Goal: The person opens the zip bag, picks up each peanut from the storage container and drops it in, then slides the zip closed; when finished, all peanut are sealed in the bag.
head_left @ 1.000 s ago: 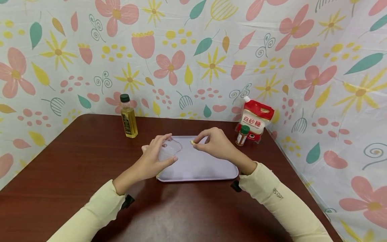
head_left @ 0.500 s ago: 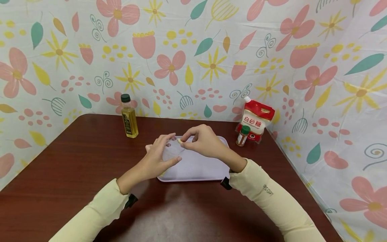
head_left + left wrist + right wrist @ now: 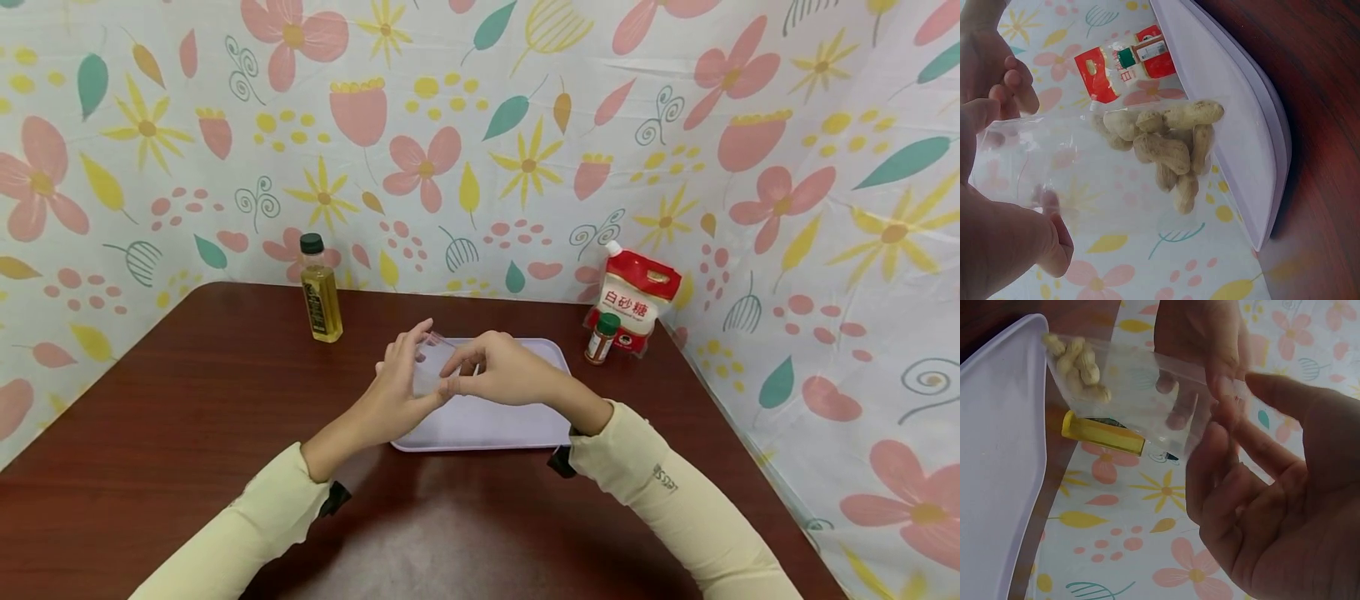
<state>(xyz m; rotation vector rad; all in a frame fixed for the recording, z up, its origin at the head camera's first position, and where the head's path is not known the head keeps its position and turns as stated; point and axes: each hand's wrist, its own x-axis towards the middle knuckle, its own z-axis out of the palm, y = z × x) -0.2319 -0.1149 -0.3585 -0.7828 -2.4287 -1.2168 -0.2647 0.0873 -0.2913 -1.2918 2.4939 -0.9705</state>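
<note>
My left hand (image 3: 393,392) holds a clear plastic bag (image 3: 433,360) above the lavender tray (image 3: 487,429), its thumb on one side and fingers on the other. Several unshelled peanuts (image 3: 1166,150) lie gathered at the bottom of the bag, plain in both wrist views. At the bag's mouth, beside the left thumb, my right hand (image 3: 506,371) pinches the edge with thumb and curled fingers. The fingertips of both hands come together there in the right wrist view. No peanut shows in the right fingers.
An oil bottle (image 3: 321,292) with a dark cap stands at the back left of the brown table (image 3: 187,400). A red and white sugar bag (image 3: 636,292) stands at the back right, with a green-capped spice jar (image 3: 602,338) in front. A floral curtain (image 3: 465,150) hangs behind.
The right hand, earlier pinching a small pale thing like a peanut, has moved left to the bag's mouth, and that thing no longer shows. The left hand has shifted slightly right.
</note>
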